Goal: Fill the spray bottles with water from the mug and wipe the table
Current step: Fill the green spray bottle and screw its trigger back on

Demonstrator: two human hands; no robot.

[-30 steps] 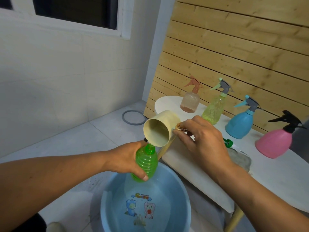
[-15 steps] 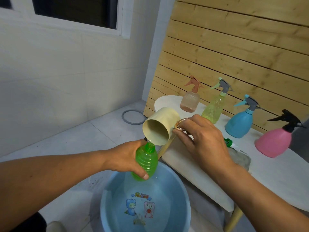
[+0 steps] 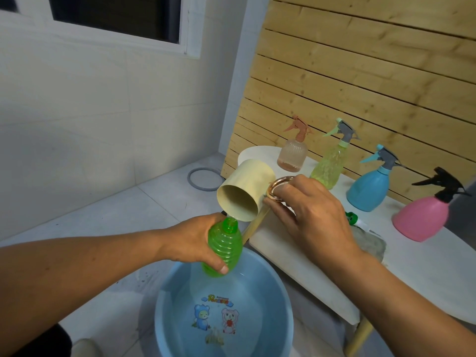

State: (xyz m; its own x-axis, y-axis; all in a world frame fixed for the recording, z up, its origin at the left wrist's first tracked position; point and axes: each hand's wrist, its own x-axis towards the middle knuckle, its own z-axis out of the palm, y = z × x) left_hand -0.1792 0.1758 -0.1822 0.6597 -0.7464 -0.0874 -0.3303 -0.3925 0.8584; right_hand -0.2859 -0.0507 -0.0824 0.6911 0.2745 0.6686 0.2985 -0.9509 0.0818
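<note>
2 hands are sharing the pour in the head view. The left hand (image 3: 192,242) is wrapping its fingers round the body of the green bottle (image 3: 223,249), holding it tilted over the blue basin (image 3: 164,300) on the floor. The right hand (image 3: 307,215) is pinching the metal ring handle (image 3: 279,188) of the cream mug (image 3: 243,190), which is tipping far over so its lip is sitting just above the bottle's open neck, with a thin run of water passing between them.

4 spray bottles are standing capped along the far side of the table (image 3: 425,266): a peach one (image 3: 293,153), a yellow one (image 3: 331,163), a blue one (image 3: 369,188) and a pink one (image 3: 422,217). A green spray head (image 3: 353,218) is lying on the table beside a grey cloth (image 3: 371,244), near the right wrist.

Judging from this, the narrow neck is the weak point: tipping the mug any steeper could be sending water over the bottle's shoulder and the left fingers, though the basin below should be catching most of it. A wet, ribbed bottle could also be slipping in that grip.
</note>
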